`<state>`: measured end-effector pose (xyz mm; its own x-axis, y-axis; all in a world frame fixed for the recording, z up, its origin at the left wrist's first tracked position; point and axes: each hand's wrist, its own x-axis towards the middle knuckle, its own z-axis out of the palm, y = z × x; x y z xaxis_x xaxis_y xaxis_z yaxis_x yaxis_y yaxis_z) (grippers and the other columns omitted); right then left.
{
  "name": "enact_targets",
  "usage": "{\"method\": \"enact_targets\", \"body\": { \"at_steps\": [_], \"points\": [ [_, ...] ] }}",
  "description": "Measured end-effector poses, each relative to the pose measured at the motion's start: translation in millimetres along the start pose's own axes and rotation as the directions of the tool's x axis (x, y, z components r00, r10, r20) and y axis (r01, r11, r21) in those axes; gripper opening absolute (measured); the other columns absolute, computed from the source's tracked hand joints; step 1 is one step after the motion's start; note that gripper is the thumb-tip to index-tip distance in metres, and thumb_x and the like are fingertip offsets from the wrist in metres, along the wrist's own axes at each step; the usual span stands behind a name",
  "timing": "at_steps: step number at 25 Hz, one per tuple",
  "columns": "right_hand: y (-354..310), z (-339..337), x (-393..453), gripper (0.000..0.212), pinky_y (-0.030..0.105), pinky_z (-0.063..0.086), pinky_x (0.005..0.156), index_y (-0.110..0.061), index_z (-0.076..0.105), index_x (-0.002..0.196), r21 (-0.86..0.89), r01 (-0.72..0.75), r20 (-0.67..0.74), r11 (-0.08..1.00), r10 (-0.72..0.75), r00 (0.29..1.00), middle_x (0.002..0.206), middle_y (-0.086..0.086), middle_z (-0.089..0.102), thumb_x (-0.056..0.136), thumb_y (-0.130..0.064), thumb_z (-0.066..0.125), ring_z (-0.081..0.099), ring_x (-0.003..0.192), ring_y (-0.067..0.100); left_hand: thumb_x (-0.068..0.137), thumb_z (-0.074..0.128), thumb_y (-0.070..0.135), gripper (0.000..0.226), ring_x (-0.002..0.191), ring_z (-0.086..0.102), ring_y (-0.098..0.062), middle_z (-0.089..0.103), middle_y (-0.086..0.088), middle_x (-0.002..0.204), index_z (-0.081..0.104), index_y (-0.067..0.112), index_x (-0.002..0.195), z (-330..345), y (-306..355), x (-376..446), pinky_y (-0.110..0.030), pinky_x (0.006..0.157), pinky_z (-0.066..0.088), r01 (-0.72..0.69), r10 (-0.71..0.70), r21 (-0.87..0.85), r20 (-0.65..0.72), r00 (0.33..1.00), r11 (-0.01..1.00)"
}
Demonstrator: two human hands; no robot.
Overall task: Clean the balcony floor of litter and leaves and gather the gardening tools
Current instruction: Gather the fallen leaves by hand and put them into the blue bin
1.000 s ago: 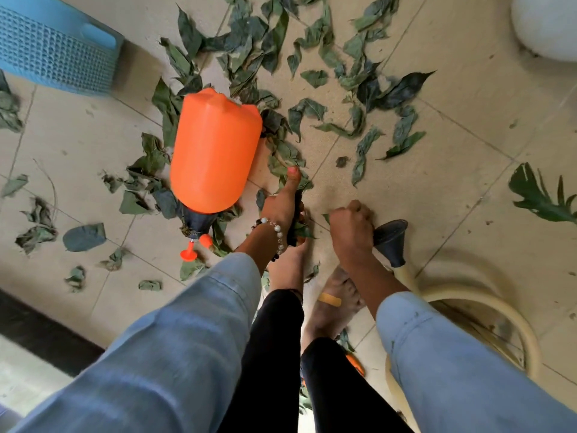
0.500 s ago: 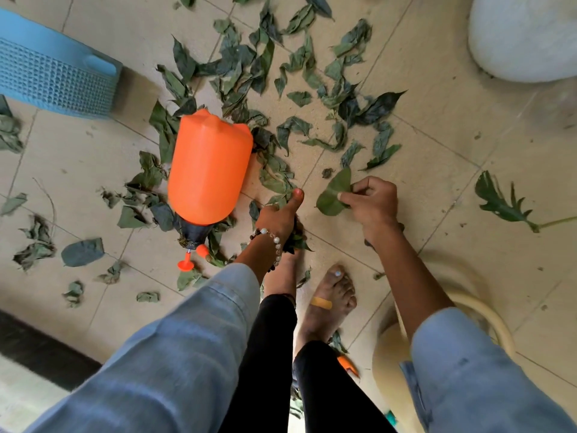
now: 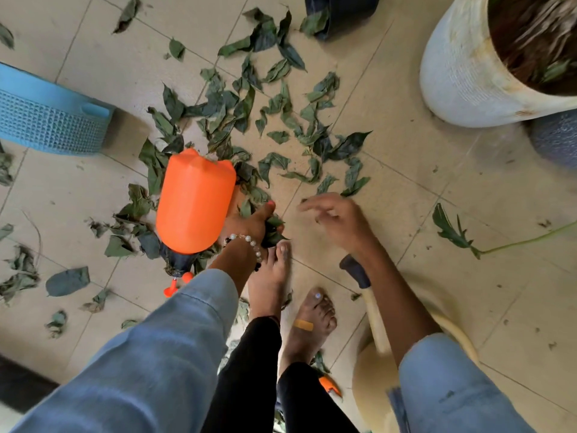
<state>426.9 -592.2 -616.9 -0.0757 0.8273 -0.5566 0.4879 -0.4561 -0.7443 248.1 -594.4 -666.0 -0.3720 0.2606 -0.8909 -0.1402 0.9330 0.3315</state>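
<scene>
Dark green leaves (image 3: 274, 120) lie scattered over the beige floor tiles. An orange spray bottle (image 3: 195, 201) lies on its side among them, its nozzle toward me. My left hand (image 3: 253, 225), with a bead bracelet at the wrist, grips a bunch of leaves (image 3: 273, 231) just right of the bottle. My right hand (image 3: 335, 218) hovers low over the floor with its fingers spread and nothing in it, near the closest loose leaves (image 3: 354, 179). A cream watering can (image 3: 371, 310) with a dark spout tip stands under my right forearm.
A blue basket (image 3: 46, 120) sits at the left. A white planter (image 3: 468, 73) with soil stands at the upper right, a grey pot (image 3: 555, 139) beside it, a dark pot (image 3: 340, 10) at the top. A cut green frond (image 3: 452, 231) lies at the right. My bare feet (image 3: 271, 276) stand between my arms.
My right hand no longer pinches the single leaf and is now spread and blurred over the floor. My left hand still grips its bunch. The view has tilted farther forward.
</scene>
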Motion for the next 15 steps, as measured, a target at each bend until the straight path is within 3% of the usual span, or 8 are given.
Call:
{"method": "enact_targets", "body": {
  "at_steps": [1,3,5,7,8,10,13,15],
  "points": [
    [12.5,-5.4,8.3,0.031,0.015,0.042,0.086,-0.015,0.071,0.101,0.011,-0.113,-0.163,0.994,0.113,0.980,0.117,0.003,0.063,0.086,0.005,0.054,0.057,0.110,0.018,0.057,0.082,0.062,0.067,0.082,0.067,-0.004,0.072,-0.011,0.101,0.062,0.026,0.110,-1.6,-4.9,18.3,-0.027,0.074,0.057,0.046,-0.046,-0.006,0.007,0.999,0.999],
    [37.4,-11.8,30.0,0.031,0.023,0.041,0.087,-0.012,0.063,0.114,-0.199,-0.275,-0.332,0.941,0.199,0.922,0.126,0.014,0.054,0.086,0.001,0.059,0.053,0.116,0.029,0.060,0.087,0.046,0.072,0.094,0.067,-0.015,0.068,-0.010,0.112,0.060,0.017,0.120,0.6,-1.0,27.8,-0.042,0.083,0.057,-0.007,0.007,0.004,0.048,0.999,1.000],
    [54.1,-9.9,53.7,0.053,0.033,0.041,0.096,-0.015,0.047,0.136,-0.404,-0.304,-0.243,0.863,0.219,0.945,0.146,0.017,0.033,0.087,-0.004,0.062,0.039,0.128,0.036,0.071,0.081,0.042,0.060,0.098,0.064,-0.012,0.068,0.005,0.113,0.060,0.023,0.124,7.0,18.4,10.0,-0.042,0.088,0.055,-0.084,0.075,0.080,0.105,0.992,0.993],
    [62.1,-4.2,71.3,0.065,0.039,0.038,0.103,-0.020,0.031,0.147,-0.576,-0.268,-0.173,0.772,0.206,0.963,0.156,0.016,0.013,0.089,-0.009,0.060,0.027,0.135,0.040,0.082,0.070,0.050,0.036,0.084,0.059,0.007,0.064,0.022,0.098,0.063,0.038,0.116,13.8,20.9,12.8,-0.034,0.083,0.056,-0.084,0.066,0.118,0.147,0.987,0.990],
    [64.9,-0.9,75.7,0.064,0.040,0.038,0.104,-0.019,0.030,0.148,-0.644,-0.256,-0.183,0.721,0.180,0.967,0.156,0.017,0.012,0.090,-0.009,0.058,0.026,0.134,0.041,0.085,0.069,0.043,0.023,0.073,0.058,0.002,0.065,0.016,0.086,0.067,0.035,0.107,17.2,23.3,16.0,-0.033,0.076,0.058,-0.096,0.075,0.105,0.196,0.978,0.990],
    [71.9,4.8,82.4,0.051,0.041,0.043,0.098,-0.005,0.044,0.138,-0.724,-0.229,-0.255,0.651,0.056,0.965,0.147,0.026,0.032,0.089,-0.002,0.057,0.040,0.125,0.041,0.087,0.071,0.028,0.005,0.055,0.054,-0.014,0.060,0.002,0.064,0.070,0.024,0.090,19.4,41.6,12.3,-0.032,0.060,0.055,-0.133,0.100,0.140,0.220,0.970,0.981],
    [76.7,-0.4,83.4,0.019,0.037,0.054,0.075,0.012,0.067,0.095,-0.746,-0.133,-0.287,0.653,-0.135,0.948,0.102,0.029,0.064,0.076,0.012,0.067,0.062,0.091,0.038,0.082,0.075,0.030,0.015,0.045,0.051,-0.018,0.056,0.003,0.048,0.066,0.020,0.075,19.0,58.3,13.2,-0.032,0.053,0.051,-0.130,0.079,0.200,0.248,0.966,0.971],
    [74.4,-16.8,86.1,0.018,0.032,0.051,0.077,0.006,0.070,0.097,-0.605,-0.183,-0.318,0.775,-0.025,0.948,0.099,0.022,0.068,0.082,0.008,0.061,0.064,0.090,0.034,0.079,0.077,0.034,0.020,0.042,0.051,-0.017,0.056,0.004,0.046,0.064,0.019,0.074,18.1,59.8,12.5,-0.030,0.055,0.047,-0.127,0.064,0.242,0.252,0.966,0.962]
  ]
}}
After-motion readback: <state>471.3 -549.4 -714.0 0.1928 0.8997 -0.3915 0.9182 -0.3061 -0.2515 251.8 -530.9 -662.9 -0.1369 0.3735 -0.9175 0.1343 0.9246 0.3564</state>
